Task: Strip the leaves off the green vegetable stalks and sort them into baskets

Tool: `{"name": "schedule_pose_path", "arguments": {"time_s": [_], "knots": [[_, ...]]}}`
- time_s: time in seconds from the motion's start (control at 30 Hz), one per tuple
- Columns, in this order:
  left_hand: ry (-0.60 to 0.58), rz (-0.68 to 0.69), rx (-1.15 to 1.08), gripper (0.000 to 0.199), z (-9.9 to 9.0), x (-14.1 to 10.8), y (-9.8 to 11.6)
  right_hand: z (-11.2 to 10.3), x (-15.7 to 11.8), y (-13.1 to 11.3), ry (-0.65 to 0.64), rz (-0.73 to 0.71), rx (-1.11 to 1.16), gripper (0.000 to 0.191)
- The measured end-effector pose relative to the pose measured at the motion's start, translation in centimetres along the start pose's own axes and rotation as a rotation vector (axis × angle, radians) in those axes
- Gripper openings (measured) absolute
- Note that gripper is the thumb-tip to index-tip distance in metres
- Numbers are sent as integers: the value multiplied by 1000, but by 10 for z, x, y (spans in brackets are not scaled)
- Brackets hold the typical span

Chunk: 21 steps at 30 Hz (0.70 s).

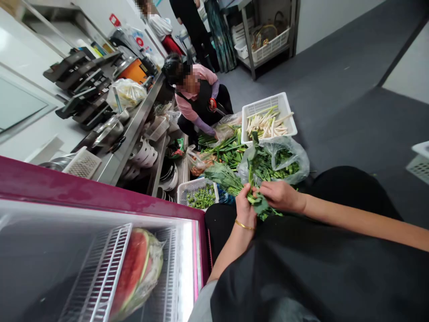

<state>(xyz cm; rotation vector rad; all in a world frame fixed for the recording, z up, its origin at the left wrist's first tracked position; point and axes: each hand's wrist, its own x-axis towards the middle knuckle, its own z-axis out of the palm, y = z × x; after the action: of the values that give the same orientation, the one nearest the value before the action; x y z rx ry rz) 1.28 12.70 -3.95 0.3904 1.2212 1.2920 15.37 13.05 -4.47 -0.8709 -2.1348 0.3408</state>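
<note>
In front of my lap, my left hand [246, 208], with a gold bracelet at the wrist, is closed around the stems of a leafy green vegetable [253, 165]. My right hand [281, 195] pinches at the same stems and leaves from the right side; its fingertips are partly hidden by them. Just beyond my hands lies a clear plastic bag [301, 163] with more leafy greens. To the left, a white basket [181, 197] holds short cut green pieces [203, 197]. More large leaves [221, 174] lie beside my left hand.
A co-worker [197, 103] crouches ahead, with a knife in one hand, over long green stalks [231, 150]. A white basket [290, 107] of pale stalks stands behind the bag. At left are a steel shelf [134, 129] with pans and a glass-fronted fridge [187, 212] with cut watermelon [134, 264].
</note>
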Motion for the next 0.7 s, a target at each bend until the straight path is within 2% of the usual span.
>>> {"name": "schedule_pose_path", "arguments": {"time_s": [0.07,0.17,0.23,0.27,0.33,0.4,0.43,0.5,0.53,0.6,0.7], "knots": [[-36,120,19,22,0,1,-2,-8,-4,7,-59,175,175,29],[-78,370,133,22,2,-1,-6,-22,12,23,-162,599,492,38],[-104,397,182,23,5,-4,-9,-26,28,28,-188,719,586,41],[-119,365,175,23,7,-5,-10,-25,35,27,-163,721,570,42],[-144,260,119,22,9,-5,-10,-16,37,19,-30,661,415,42],[-126,157,59,18,9,-2,-7,-2,23,6,71,454,208,40],[-105,108,42,17,9,0,-5,4,12,-1,74,297,127,39],[-63,27,26,16,6,5,0,12,-11,-11,-14,3,65,38],[-52,7,20,16,4,7,1,12,-18,-12,-58,-48,80,39],[-62,25,11,17,1,8,4,6,-20,-5,-60,76,129,43],[-134,80,43,18,2,3,3,-10,7,17,-27,420,235,47]]}}
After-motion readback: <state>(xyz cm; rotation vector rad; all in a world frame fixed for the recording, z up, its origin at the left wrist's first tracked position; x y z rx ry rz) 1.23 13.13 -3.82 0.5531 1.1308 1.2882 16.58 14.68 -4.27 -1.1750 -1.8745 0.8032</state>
